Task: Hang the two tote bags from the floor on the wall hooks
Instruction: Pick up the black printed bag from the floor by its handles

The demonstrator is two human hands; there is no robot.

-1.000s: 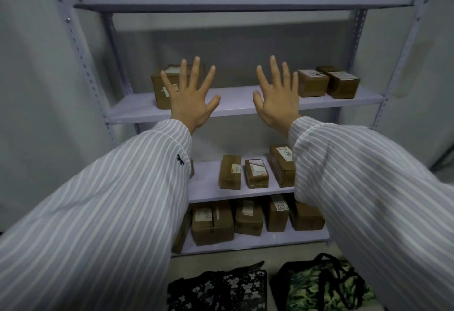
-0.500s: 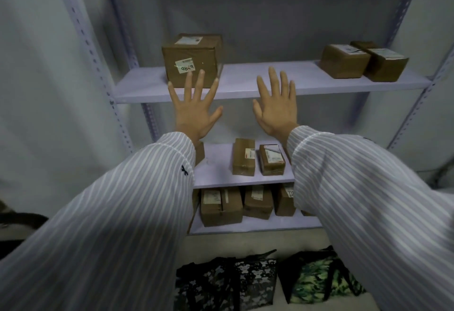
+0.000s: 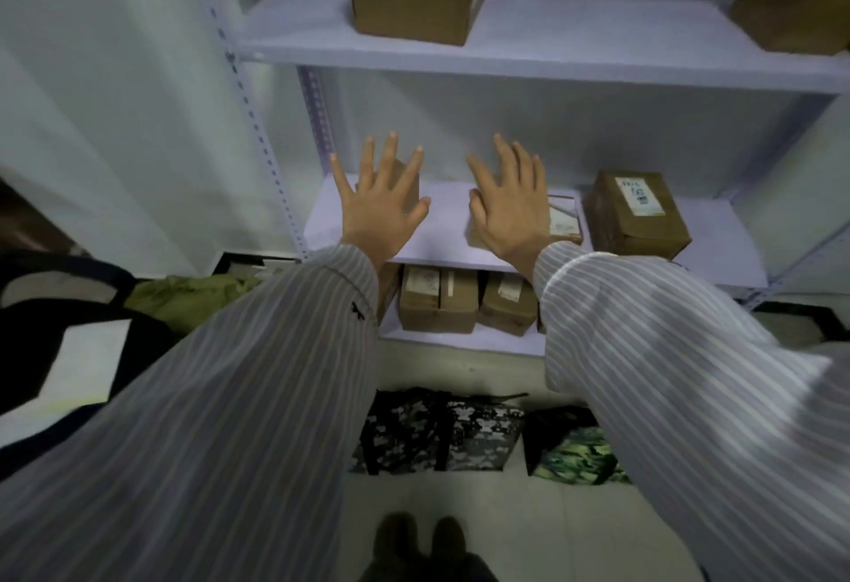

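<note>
Two tote bags lie on the floor in front of the shelf unit. The black-and-grey camouflage tote (image 3: 441,432) is on the left and the green camouflage tote (image 3: 577,455) on the right, partly hidden by my right sleeve. My left hand (image 3: 379,209) and my right hand (image 3: 510,209) are stretched out in the air at the height of the middle shelf, fingers spread and holding nothing, well above the bags. No wall hooks are in view.
A pale metal shelf unit (image 3: 552,57) stands ahead with several cardboard boxes (image 3: 637,216) on its boards. At the left lie a black-and-white bag (image 3: 64,351) and an olive cloth (image 3: 188,294). My shoes (image 3: 421,540) stand on the tiled floor.
The view has tilted down: the shelves have slid upward in frame, the two totes and my shoes have come further into view. Both hands stay spread and empty, lower relative to the shelves.
</note>
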